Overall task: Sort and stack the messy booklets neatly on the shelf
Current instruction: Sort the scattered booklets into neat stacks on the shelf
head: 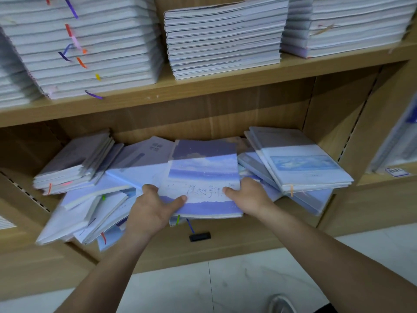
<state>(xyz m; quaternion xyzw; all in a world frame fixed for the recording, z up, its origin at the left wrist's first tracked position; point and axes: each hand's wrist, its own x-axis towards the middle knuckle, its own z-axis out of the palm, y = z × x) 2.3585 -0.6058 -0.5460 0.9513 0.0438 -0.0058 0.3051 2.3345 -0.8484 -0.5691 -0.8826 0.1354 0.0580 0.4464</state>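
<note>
Item: wooden shelf unit (225, 86), its upper board above the sky-print booklet (203, 172) and carrying tall squared stacks (223, 39) of white-edged booklets. Lower compartment: a slumped heap (90, 211) of loose booklets left of the sky-print booklet, overhanging the board's front, and a skewed pile (302, 161) right of it, with the sky-print booklet topmost at centre front. The left hand (151, 211) grips that booklet's left edge and the right hand (248, 195) its right edge, thumbs on the cover, hands apart; a small black clip-like item (200, 236) sits just below it.
</note>
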